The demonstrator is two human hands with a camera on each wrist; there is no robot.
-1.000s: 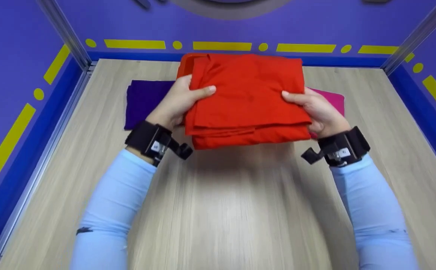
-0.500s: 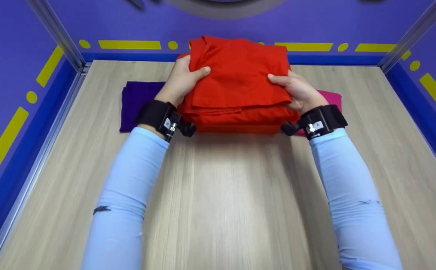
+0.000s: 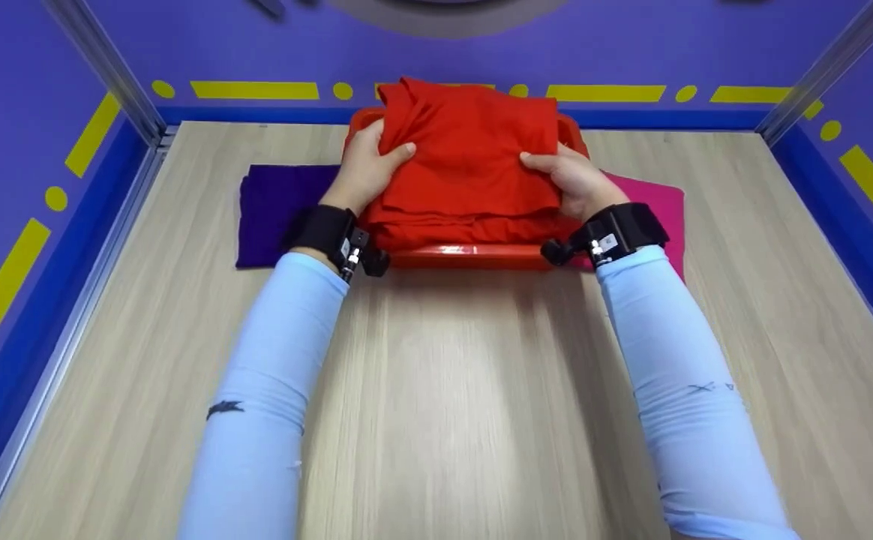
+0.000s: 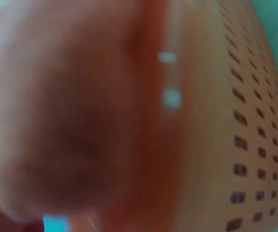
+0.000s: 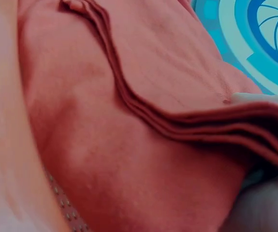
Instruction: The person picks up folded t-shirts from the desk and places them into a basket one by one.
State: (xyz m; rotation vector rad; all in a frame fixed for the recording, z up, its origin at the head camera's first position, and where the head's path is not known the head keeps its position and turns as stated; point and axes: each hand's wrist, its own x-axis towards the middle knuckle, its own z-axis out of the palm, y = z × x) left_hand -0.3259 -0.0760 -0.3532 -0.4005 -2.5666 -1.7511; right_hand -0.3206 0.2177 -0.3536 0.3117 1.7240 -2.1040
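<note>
A folded red cloth [image 3: 474, 150] is held by both hands at an orange-red basket [image 3: 466, 257], covering most of its opening. My left hand [image 3: 365, 169] grips the cloth's left edge, thumb on top, fingers hidden beneath. On the right edge, my right hand [image 3: 579, 180] pinches it the same way. The right wrist view shows the layered folds of the cloth [image 5: 129, 106] near the basket's rim [image 5: 13, 145]. Blurred in the left wrist view, the left hand [image 4: 61, 111] is beside the perforated basket wall [image 4: 245, 145].
A folded purple cloth [image 3: 279, 214] lies left of the basket and a pink cloth [image 3: 658, 214] lies to its right, both on the wooden table [image 3: 451, 390]. Behind stands a blue wall [image 3: 256, 45] with yellow marks; more walls rise at both sides.
Both hands have carried the red cloth away from the body and a little left, up to the basket. The basket's front and rear rims now show around it.
</note>
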